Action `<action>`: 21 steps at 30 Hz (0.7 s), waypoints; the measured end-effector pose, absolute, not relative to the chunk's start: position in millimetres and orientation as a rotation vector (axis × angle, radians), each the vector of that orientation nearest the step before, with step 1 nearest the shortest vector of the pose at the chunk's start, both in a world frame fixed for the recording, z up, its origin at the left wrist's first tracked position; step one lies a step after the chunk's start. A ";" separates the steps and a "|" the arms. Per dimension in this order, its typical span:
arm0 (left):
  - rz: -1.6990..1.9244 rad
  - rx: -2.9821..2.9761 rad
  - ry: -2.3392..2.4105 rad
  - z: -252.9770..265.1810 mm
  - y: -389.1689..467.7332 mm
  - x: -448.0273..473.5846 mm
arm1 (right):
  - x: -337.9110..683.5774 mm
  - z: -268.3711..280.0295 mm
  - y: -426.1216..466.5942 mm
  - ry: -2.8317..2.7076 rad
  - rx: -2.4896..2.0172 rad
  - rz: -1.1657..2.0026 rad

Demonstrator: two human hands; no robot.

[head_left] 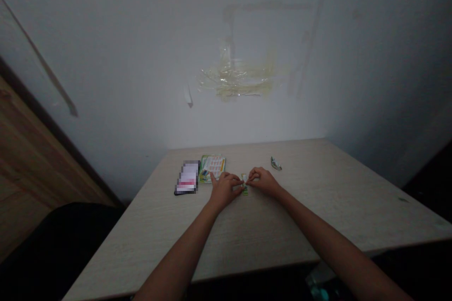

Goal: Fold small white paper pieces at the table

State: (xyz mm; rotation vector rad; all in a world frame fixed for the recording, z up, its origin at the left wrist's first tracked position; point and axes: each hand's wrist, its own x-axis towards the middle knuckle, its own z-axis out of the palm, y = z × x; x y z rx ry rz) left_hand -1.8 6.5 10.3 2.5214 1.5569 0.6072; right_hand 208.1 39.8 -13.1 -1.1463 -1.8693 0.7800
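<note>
A narrow green and white paper strip [246, 192] sits between my hands at the middle of the table. The fingertips of my left hand [225, 189] pinch its left side, with the thumb and fingers drawn together. From the other side, my right hand [264, 181] holds it near the upper part between thumb and forefinger, the other fingers curled. My fingers cover part of the strip, so its full shape is hidden. Just beyond my left hand lies a stack of printed green and white sheets or packets [213, 165].
A phone-like device [188, 178] with a blurred screen lies left of the stack. One small crumpled wrapper or scrap [276, 163] rests beyond my right hand. The pale wooden table [282, 235] meets a wall [141, 80] bearing old tape [243, 82].
</note>
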 end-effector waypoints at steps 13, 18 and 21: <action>0.600 2.477 1.567 10.7 6.0 -0.3 | 202.9 -15.1 51.4 -1.837 -1.255 0.539; 0.612 2.454 1.545 11.4 6.0 -0.5 | 200.5 -17.5 55.1 -1.836 -1.295 0.411; 0.608 2.444 1.546 11.7 6.2 -0.7 | 198.9 -16.7 54.3 -1.832 -1.300 0.383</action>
